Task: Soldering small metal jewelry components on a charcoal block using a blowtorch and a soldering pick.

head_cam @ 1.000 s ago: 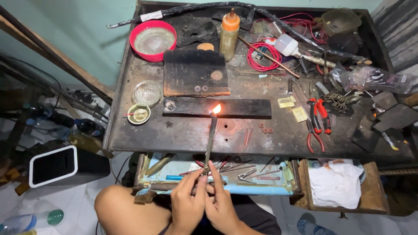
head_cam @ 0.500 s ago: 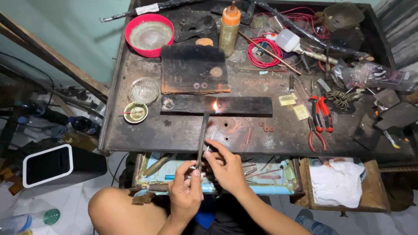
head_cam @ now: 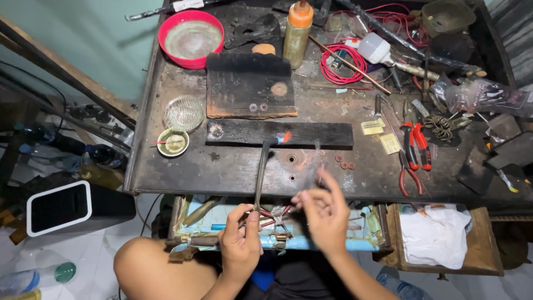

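Observation:
My left hand [head_cam: 240, 240] is closed around the lower end of a thin metal torch tube [head_cam: 261, 172], just in front of the workbench edge. The tube reaches up over the dark bench [head_cam: 166, 172]. Its small flame [head_cam: 284, 136] burns against a long black block [head_cam: 316, 134]. My right hand [head_cam: 326, 214] is blurred and hovers to the right of the tube, over the bench's front edge, fingers loosely bent. A faint thin streak rises from its fingertips; I cannot tell what it is. Small ring-shaped pieces [head_cam: 258, 107] lie on a larger charred block [head_cam: 244, 83] behind.
A red bowl [head_cam: 190, 39], glass dish [head_cam: 183, 113] and small yellow dish [head_cam: 172, 143] stand at the left. An orange-capped bottle [head_cam: 297, 30], red wire coil [head_cam: 340, 64] and red pliers [head_cam: 413, 150] crowd the back and right. Below are a tool drawer [head_cam: 311, 244] and a drawer with white cloth [head_cam: 436, 236].
My right hand has left the torch tube and moved right and up. The flame has shrunk from a bright yellow glow to a small red-blue point. My left hand still holds the tube.

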